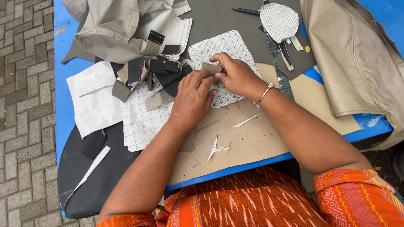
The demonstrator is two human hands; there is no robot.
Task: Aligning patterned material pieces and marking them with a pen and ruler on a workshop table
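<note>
- Nearest the front edge of the blue table [67, 84] there's a tan cardboard sheet [252, 143] with a few white slivers [216, 148] lying on it.
- Off the near left corner hangs a dark grey leather piece [90, 180], looks floppy.
- Left hand [192, 98] lies flat, fingers together, pressing down on the white triangle-patterned fabric [227, 48] around the middle of the table.
- Right hand [237, 75], silver bangle [265, 93] on the wrist, has its fingertips pinched on a small taupe scrap [210, 67], right above that patterned fabric and touching the left fingers.
- Just left of the hands: a heap of black and grey offcuts [162, 73] on white grid-lined fabric [141, 122].
- Far edge: beige cap [109, 29] at the left, beige padded cover [357, 54] at the right, black pen [246, 11] between them.
</note>
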